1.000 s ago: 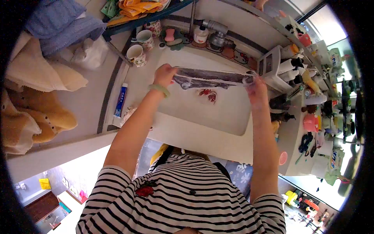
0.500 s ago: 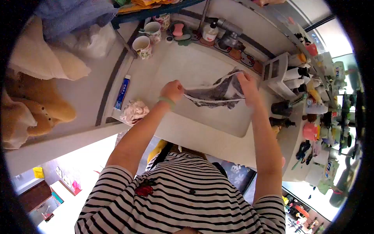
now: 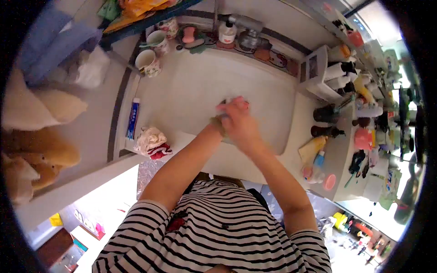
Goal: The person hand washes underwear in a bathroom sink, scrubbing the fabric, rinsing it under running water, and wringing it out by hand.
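Observation:
My right hand (image 3: 242, 122) is closed and pressed over my left hand (image 3: 236, 103) above the white sink basin (image 3: 191, 91). The left hand is closed too and largely covered by the right, with a pale green band (image 3: 218, 125) at its wrist. A small dark patch of the grey garment with white edging (image 3: 223, 102) shows beside the fingers. The rest of it is bunched between the hands, out of sight. Left of the hands, a crumpled cream and red cloth (image 3: 151, 139) lies on the counter.
A blue toothpaste tube (image 3: 133, 119) and patterned cups (image 3: 148, 63) stand along the left side. At the back are a soap dish (image 3: 190, 37), a white pump bottle (image 3: 227, 32) and the faucet (image 3: 249, 40). A white rack (image 3: 314, 70) and several bottles crowd the right.
My hands have come together from either side, and the garment stretched between them is now bunched up. The view has shifted, showing a yellow cloth and bottle on the right.

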Demonstrator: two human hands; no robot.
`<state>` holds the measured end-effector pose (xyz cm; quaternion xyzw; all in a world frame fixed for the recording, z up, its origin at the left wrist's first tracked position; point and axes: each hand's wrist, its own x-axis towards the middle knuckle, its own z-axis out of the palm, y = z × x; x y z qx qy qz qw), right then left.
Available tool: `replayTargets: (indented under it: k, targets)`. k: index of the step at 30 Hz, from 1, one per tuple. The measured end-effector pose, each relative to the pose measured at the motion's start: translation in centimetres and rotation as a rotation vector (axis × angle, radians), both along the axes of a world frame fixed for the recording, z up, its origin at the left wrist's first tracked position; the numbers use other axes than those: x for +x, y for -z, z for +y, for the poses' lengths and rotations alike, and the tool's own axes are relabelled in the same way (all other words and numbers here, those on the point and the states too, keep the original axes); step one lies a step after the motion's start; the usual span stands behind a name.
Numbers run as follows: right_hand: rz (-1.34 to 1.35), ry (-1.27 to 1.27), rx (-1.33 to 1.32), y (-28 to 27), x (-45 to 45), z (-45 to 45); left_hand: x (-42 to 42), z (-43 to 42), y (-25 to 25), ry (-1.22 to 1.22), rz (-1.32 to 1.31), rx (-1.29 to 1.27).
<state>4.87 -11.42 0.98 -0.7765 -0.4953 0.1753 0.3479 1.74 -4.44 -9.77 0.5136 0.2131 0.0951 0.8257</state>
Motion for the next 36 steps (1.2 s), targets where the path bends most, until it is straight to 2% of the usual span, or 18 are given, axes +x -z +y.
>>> replayTargets:
  k: [1, 2, 4, 7, 9, 11, 14, 16, 17, 21, 23, 24, 26, 27, 29, 30, 32, 36]
  targets:
    - [0.036, -0.017, 0.006, 0.0, -0.9, -0.3, -0.4, 0.2, -1.4, -0.150, -0.024, -0.402]
    - [0.073, -0.035, 0.012, 0.1, -1.5, -0.7, -0.5, 1.2, 0.3, -0.128, -0.015, -0.397]
    - [0.110, -0.029, 0.054, 0.7, -2.3, -1.6, -0.7, 3.7, 5.1, 0.054, -0.430, -0.925]
    - [0.191, -0.040, 0.127, 3.4, -2.0, -2.3, -1.3, 4.0, 4.2, 0.105, -0.561, -1.092]
    - [0.243, -0.041, 0.158, 4.4, -1.5, -2.9, -1.3, 3.7, 2.4, 0.024, -0.412, -0.963]
    - [0.601, 0.072, 0.149, 4.1, -0.8, -2.7, -1.0, 3.7, 1.2, -0.059, -0.271, -0.825]
    - [0.435, 0.077, 0.116, 3.4, -0.6, -2.5, -0.5, 4.0, 0.6, -0.175, -0.190, -0.740]
    - [0.346, 0.018, 0.099, 4.7, -0.2, -2.2, -0.4, 4.3, 0.6, -0.340, -0.150, -0.850]
    - [0.255, -0.043, 0.077, 5.3, -0.1, -2.1, -0.4, 4.4, 0.6, -0.339, -0.150, -0.848]
    - [0.311, -0.006, 0.066, 5.4, -0.2, -1.4, -1.1, 5.2, 0.6, -0.236, -0.205, -0.790]
    - [0.543, -0.057, 0.261, 6.5, 0.3, -1.7, -1.3, 5.4, -0.4, -0.226, -0.253, -0.812]
    - [0.544, -0.056, 0.261, 6.7, 1.2, -1.9, -1.4, 5.4, -1.4, -0.212, -0.247, -0.808]
    - [0.617, 0.290, 0.164, 7.1, 4.3, -1.7, -1.5, 5.5, -3.0, -0.199, -0.241, -0.802]
    - [0.616, 0.289, 0.165, 7.3, 5.4, -1.6, -1.5, 5.5, -3.7, -0.185, -0.249, -0.826]
    - [0.423, 0.063, 0.105, 7.4, 7.2, -1.1, -1.7, 5.6, -5.0, -0.169, -0.254, -0.845]
    - [0.422, 0.066, 0.110, 7.8, 7.9, -0.7, -1.8, 5.8, -5.7, -0.096, -0.259, -0.848]
    - [1.059, -0.153, 0.074, 8.7, 8.6, 0.0, -1.9, 6.2, -6.7, -0.022, -0.258, -0.843]
    - [1.032, -0.322, -0.112, 5.7, 9.2, 1.2, -2.4, 7.3, -8.6, 0.163, -0.261, -0.820]
